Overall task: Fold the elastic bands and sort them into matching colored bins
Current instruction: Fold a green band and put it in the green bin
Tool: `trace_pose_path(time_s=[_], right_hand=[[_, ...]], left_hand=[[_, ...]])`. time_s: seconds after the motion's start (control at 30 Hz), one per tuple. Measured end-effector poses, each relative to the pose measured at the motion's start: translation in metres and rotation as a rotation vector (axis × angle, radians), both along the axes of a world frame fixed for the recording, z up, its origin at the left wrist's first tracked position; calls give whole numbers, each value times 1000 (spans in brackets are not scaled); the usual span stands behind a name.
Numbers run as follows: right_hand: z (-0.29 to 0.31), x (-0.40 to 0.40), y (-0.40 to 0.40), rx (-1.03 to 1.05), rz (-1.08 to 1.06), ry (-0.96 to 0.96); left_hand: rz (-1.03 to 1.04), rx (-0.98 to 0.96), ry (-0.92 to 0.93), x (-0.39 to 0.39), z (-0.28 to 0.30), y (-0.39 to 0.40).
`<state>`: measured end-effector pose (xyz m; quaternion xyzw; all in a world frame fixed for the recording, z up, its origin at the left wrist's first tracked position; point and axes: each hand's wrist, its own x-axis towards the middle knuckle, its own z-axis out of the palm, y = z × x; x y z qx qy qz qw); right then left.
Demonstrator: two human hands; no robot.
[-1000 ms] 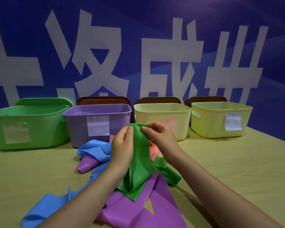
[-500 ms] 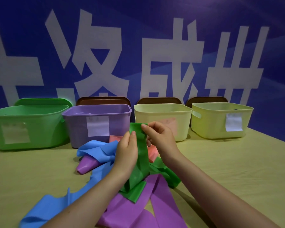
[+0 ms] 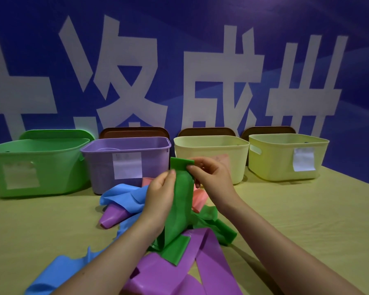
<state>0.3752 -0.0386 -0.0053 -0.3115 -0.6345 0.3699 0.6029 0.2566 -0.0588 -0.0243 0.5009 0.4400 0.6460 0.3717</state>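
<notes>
Folding green band (image 3: 180, 196), top end pinched between right hand (image 3: 211, 179) and left hand (image 3: 160, 194) fingertips; next likely halving, then green bin (image 3: 43, 145).

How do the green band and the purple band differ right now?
The green band is lifted upright, pinched by the left hand and right hand; the purple band lies untouched on the table. Green crosses over purple. Both are flat elastic strips.
</notes>
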Motion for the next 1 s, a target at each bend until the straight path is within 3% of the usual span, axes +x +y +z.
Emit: trace_pose_path(time_s=[0.33,0.43,0.53,0.73,1.0], right_hand=[[-3,12,2,363,-114,-478],[-2,15,4,412,-125,-550],[-2,13,3,360,-108,-493],[0,4,-3,-27,70,-165],[-4,3,2,-119,42,-164]], left_hand=[[-222,-195,-307,-9,5,1],[-284,-184,-305,-10,7,2],[-156,-130,-204,-13,6,3],[-6,4,-19,-9,4,-2],[50,105,175,-7,1,-2]])
